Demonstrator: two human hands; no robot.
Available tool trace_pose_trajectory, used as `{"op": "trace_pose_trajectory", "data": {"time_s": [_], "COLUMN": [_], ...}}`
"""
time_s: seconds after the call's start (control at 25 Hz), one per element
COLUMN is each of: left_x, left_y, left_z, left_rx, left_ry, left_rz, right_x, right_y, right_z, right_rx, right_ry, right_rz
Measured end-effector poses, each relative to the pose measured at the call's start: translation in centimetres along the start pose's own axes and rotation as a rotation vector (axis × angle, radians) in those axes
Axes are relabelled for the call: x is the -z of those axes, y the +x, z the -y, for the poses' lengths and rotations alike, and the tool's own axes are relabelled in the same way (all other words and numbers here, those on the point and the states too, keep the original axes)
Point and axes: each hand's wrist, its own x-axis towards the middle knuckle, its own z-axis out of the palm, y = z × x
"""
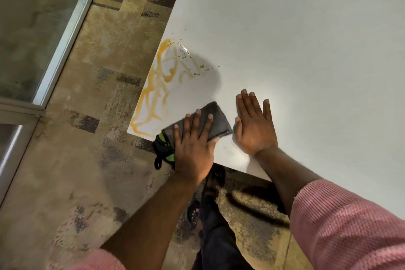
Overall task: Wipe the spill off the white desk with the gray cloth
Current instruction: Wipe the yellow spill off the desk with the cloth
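Note:
A folded gray cloth [215,119] lies on the white desk [295,39] near its front left corner. My left hand [192,140] presses flat on the cloth, fingers spread over it. My right hand [254,125] rests palm-down on the bare desk just right of the cloth, fingers apart, holding nothing. An orange-yellow spill [157,85] runs in loops along the desk's left edge, just beyond the cloth. Brown crumbs [190,59] are scattered at the spill's far end.
The desk's left edge and front corner drop to a patterned carpet [87,160]. A black and green item [164,149] hangs at the desk corner beneath my left hand. My legs and sandals [210,199] stand below the front edge. A glass partition [43,39] stands at left.

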Motion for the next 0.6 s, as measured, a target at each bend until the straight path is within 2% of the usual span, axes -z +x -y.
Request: {"op": "trace_pose_trajectory", "data": {"time_s": [0.16, 0.32, 0.4, 0.52, 0.6], "left_x": [-1.5, -1.5, -1.1, -1.1, -1.8], "left_y": [-6.6, -6.4, -5.2, -5.1, -6.5], "left_z": [0.3, 0.6, 1.1, 0.3, -1.6], "left_rx": [-0.131, -0.252, -0.227, -0.062, -0.053], "left_ry": [-0.021, 0.032, 0.017, -0.022, -0.037], "left_rz": [0.033, 0.071, 0.059, 0.05, 0.058], "right_x": [-0.2, -0.1, -0.1, -0.1, -0.1], "right_y": [0.0, -0.1, -0.1, -0.1, -0.2], "right_z": [0.2, 0.3, 0.4, 0.5, 0.5], "right_rx": [0.002, -0.004, -0.001, -0.005, -0.006], "right_ry": [0.0, -0.002, -0.008, -0.013, -0.021], "right_rz": [-0.026, -0.024, -0.026, -0.021, -0.019]}}
